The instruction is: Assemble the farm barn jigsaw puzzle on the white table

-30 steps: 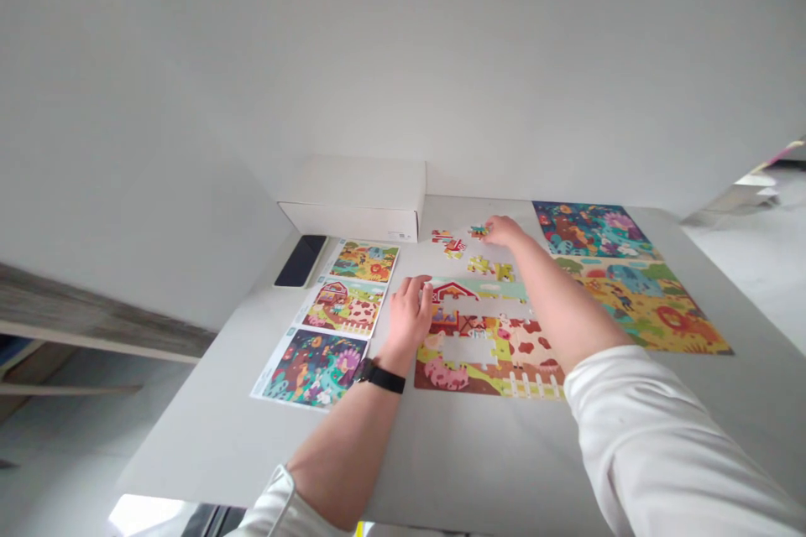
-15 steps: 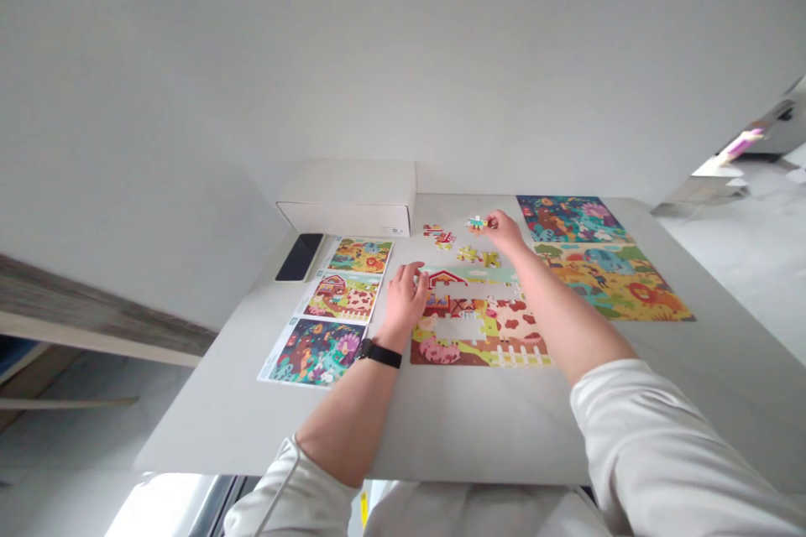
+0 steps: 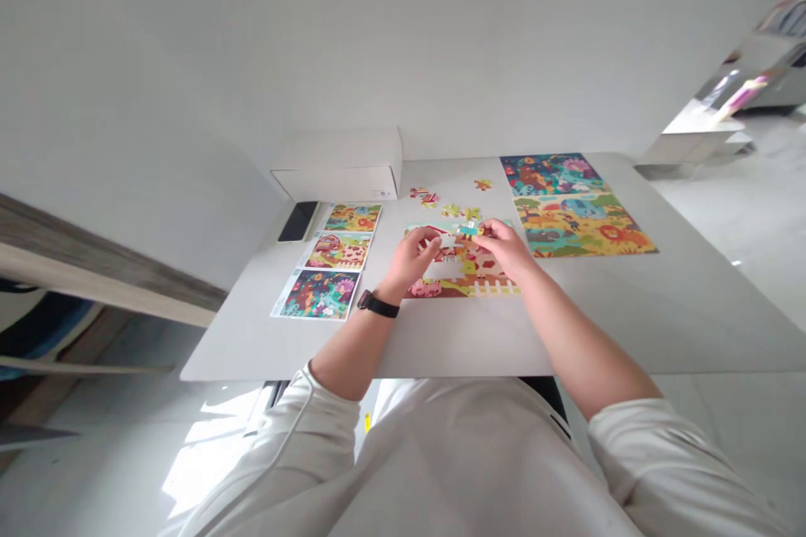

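Between the thumb and fingers of my right hand point(image 3: 505, 245) is a teal and yellow jigsaw puzzle piece point(image 3: 468, 230), held just above the upper part of a farm jigsaw puzzle point(image 3: 494, 287). That puzzle shows a cow, a pig and a white fence, with gaps where the table shows through. My left hand point(image 3: 412, 258), a black watch on its wrist, is over the puzzle's left side by the red barn roof. Its fingers are curved, thumb and forefinger a little apart, with nothing visible in them. Loose yellow-green pieces point(image 3: 452, 211) and red pieces point(image 3: 428, 200) lie beyond the puzzle.
A single loose piece point(image 3: 484, 184) lies farther back. Two assembled puzzles, a dark forest scene point(image 3: 554, 174) and a savanna scene point(image 3: 583, 226), lie at right. On the left are a picture sheet point(image 3: 320, 295), a phone point(image 3: 298, 221) and a white box point(image 3: 337, 183) against the wall.
My right hand has brought the teal piece from beyond the puzzle back over its upper part. My left hand has shifted inward over the barn. The view has tilted down.
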Tool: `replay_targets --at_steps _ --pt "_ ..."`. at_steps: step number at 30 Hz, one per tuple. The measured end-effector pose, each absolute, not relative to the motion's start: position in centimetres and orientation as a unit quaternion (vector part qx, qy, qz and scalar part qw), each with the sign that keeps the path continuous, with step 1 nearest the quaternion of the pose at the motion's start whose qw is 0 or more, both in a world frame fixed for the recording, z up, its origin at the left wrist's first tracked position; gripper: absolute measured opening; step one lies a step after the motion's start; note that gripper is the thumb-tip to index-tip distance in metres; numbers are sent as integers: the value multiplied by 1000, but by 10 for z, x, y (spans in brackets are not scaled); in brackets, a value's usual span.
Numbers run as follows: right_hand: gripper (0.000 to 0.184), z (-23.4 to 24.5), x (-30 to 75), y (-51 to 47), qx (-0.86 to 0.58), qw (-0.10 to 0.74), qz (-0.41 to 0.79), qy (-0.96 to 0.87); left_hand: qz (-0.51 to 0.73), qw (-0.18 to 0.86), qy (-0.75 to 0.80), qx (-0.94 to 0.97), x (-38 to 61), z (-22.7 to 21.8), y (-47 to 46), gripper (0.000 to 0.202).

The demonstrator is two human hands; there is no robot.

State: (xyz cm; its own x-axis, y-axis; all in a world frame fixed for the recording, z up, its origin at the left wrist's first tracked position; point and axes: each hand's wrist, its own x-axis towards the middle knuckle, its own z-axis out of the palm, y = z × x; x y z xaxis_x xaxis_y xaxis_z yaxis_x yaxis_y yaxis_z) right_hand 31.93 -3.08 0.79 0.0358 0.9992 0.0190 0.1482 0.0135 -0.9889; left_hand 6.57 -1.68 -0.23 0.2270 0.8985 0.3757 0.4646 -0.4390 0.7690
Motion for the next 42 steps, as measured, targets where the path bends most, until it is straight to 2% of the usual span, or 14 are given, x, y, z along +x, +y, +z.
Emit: replay_targets --at_steps 6,13,16,24,28,35,42 --pt "35 -4 298 -38 -533 463 458 -540 408 279 446 746 76 4 -27 26" --pt "27 -3 295 -43 -518 441 468 -563 384 262 457 758 76 -8 -19 32" --pt "27 -5 297 -42 -517 442 461 -570 377 290 460 750 75 -10 -18 32" --pt "29 -13 302 -39 -536 473 342 -610 405 347 473 702 72 -10 -19 34" --pt "25 -13 305 -41 -473 487 226 -699 409 368 474 688 72 -5 -18 36" --pt "29 -5 304 -49 -429 420 84 -795 420 393 463 674 75 -4 -18 33" --pt "29 -4 304 -51 -444 361 66 -817 398 380 464 694 73 -6 -16 33"
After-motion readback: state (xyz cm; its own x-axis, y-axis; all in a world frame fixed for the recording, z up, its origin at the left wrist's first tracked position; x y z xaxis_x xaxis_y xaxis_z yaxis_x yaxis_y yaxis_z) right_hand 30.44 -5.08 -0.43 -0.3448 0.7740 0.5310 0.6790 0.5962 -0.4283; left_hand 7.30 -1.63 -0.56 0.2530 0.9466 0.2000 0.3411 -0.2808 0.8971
